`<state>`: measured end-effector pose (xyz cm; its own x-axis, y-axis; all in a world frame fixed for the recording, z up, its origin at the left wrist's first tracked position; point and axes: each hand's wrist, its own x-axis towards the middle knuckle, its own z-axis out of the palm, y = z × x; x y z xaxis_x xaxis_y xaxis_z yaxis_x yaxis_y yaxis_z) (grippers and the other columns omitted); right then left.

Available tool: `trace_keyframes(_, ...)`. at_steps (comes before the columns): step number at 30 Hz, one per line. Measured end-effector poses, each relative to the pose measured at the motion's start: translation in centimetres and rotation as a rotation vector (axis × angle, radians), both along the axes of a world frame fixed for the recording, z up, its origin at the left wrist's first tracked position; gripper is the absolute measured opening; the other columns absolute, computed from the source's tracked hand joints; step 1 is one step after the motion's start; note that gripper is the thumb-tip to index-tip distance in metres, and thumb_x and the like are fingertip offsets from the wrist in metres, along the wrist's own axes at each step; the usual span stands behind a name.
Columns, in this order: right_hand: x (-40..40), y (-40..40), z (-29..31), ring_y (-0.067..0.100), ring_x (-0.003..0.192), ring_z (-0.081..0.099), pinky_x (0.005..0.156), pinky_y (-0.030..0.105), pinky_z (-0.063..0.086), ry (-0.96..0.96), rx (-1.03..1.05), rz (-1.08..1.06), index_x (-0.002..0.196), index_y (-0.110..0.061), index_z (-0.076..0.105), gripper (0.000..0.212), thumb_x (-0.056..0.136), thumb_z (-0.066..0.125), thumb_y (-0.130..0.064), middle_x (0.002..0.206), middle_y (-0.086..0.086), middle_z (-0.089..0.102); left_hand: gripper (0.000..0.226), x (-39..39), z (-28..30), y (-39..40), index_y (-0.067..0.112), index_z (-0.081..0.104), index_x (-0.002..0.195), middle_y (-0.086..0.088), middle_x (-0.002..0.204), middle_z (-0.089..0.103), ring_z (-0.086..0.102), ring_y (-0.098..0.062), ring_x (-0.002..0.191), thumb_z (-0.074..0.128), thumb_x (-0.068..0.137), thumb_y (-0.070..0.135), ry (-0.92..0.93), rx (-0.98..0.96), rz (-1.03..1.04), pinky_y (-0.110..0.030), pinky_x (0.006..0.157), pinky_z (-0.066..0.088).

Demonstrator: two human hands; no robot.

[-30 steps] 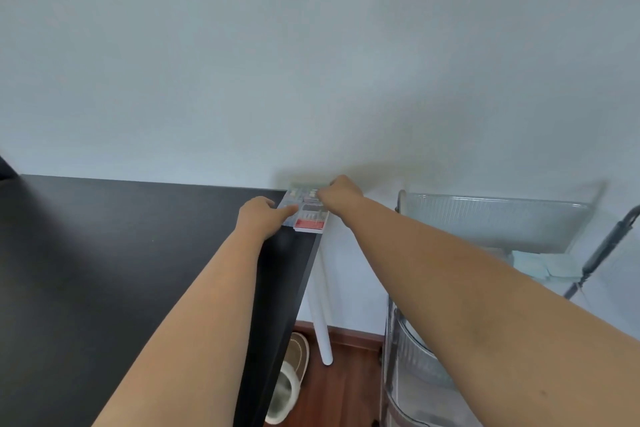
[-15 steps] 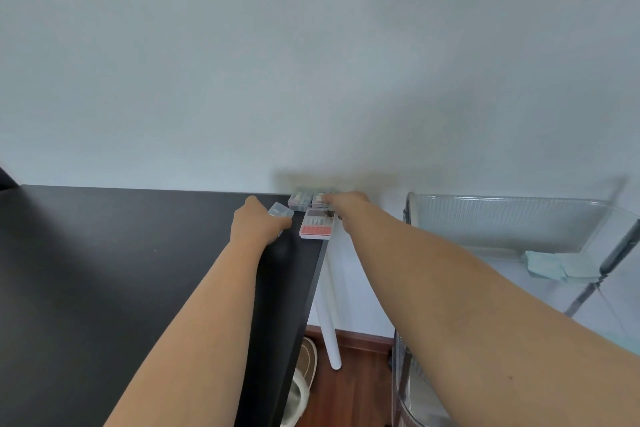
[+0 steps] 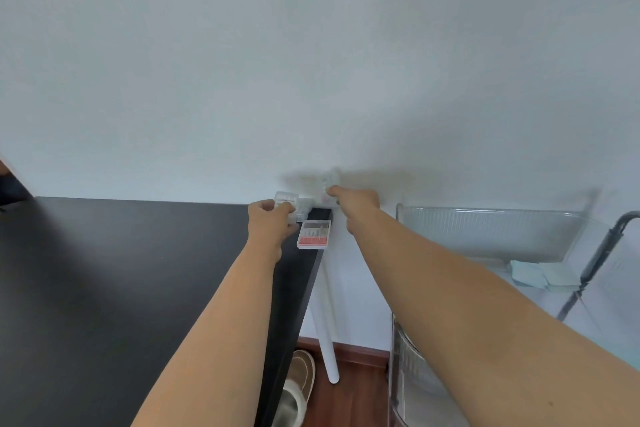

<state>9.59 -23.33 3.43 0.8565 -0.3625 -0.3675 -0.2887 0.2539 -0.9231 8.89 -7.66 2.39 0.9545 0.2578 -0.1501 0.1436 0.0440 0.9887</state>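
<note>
Person stands at the black matt rectangular table top [image 3: 121,288], both bare arms stretched to 12 o'clock, toward its far right corner and the pale plain wall [image 3: 311,62]. Left hand [image 3: 272,224]: fingers curled, pinching a small clear plastic box [image 3: 286,199] by its near side, box raised just off the top. Right hand [image 3: 353,199]: fingers curled round a second clear flat case [image 3: 327,184], lifted against the wall at 1 o'clock of the left hand. This case is motion-blurred and its contents are unreadable. Between the hands a third clear box [image 3: 305,211] appears to rest on the corner; whether either hand touches it I cannot tell. A flat clear plastic case with a red base [image 3: 314,235] lies at 4 o'clock of the left hand, close to the table's right edge, with thin bits in a row inside. Judgement: a cluster of small cases is being sorted, one per hand. Edge pinches suit thin, slick lids and keep the contents visible. At 3 o'clock stands a clear ribbed acrylic trolley [image 3: 485,229] holding pale green folded cloths [image 3: 530,274]. Its nearness suggests the cases may go there. Below the corner are a white round table leg [image 3: 325,322] and a beige slipper [image 3: 299,378].
</note>
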Motion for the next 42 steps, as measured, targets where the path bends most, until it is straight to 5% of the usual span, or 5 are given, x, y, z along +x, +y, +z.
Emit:
trace_keyframes(12,-9.1,-13.3,3.6,0.017,0.062,0.059,0.056,0.02,0.055,-0.362,0.124,0.083,0.095,-0.004,0.058,0.015,0.086,0.07,-0.003,0.08,0.011,0.062,0.046,-4.0,3.7,-12.5,0.013,0.058,0.118,-0.007,0.084,0.067,0.054,-0.013,0.06,0.081,0.079,0.023,-0.116,-0.131,-0.275,-0.021,0.059,0.051)
trace_keyframes(24,-15.1,-28.9,-3.1,0.026,0.065,0.052,0.067,0.029,0.054,0.03,-0.155,-0.065,0.089,0.001,0.056,0.008,0.085,0.063,0.005,0.077,0.015,0.049,0.046,-7.6,-1.1,-26.0,0.015,0.045,0.124,-0.016,0.091,0.053,0.042,-0.02,0.048,0.059,0.084,-0.004,0.15,0.131,-0.633,-0.026,0.051,0.048)
trace_keyframes(32,-14.0,-28.7,-8.2,0.026,0.07,0.046,0.069,0.034,0.044,0.337,-0.469,0.222,0.092,-0.007,0.049,0.016,0.086,0.058,0.006,0.078,0.014,0.042,0.046,-8.3,-6.1,-28.7,0.01,0.04,0.131,-0.022,0.128,0.045,0.06,-0.033,0.084,0.048,0.09,-0.008,0.293,0.52,-0.653,-0.025,0.041,0.052)
trace_keyframes(38,-12.6,-27.5,-9.7,0.027,0.055,0.059,0.051,0.027,0.046,0.494,-0.799,0.426,0.098,0.006,0.062,0.017,0.09,0.057,-0.009,0.078,0.018,0.065,0.031,-6.8,-8.5,-29.6,0.013,0.043,0.067,-0.001,0.067,0.044,0.039,-0.016,0.055,0.052,0.096,0.017,0.321,0.783,-0.728,-0.026,0.065,0.04)
trace_keyframes(42,-12.6,-28.5,-9.5,0.025,0.079,0.067,0.065,0.03,0.05,0.33,-1.138,0.531,0.098,-0.008,0.065,0.027,0.08,0.074,-0.025,0.089,0.007,0.07,0.007,-6.2,-8.6,-29.8,0.008,0.05,0.087,-0.011,0.085,0.059,0.06,-0.029,0.075,0.055,0.091,0.007,0.264,0.918,-0.635,-0.037,0.081,0.059)
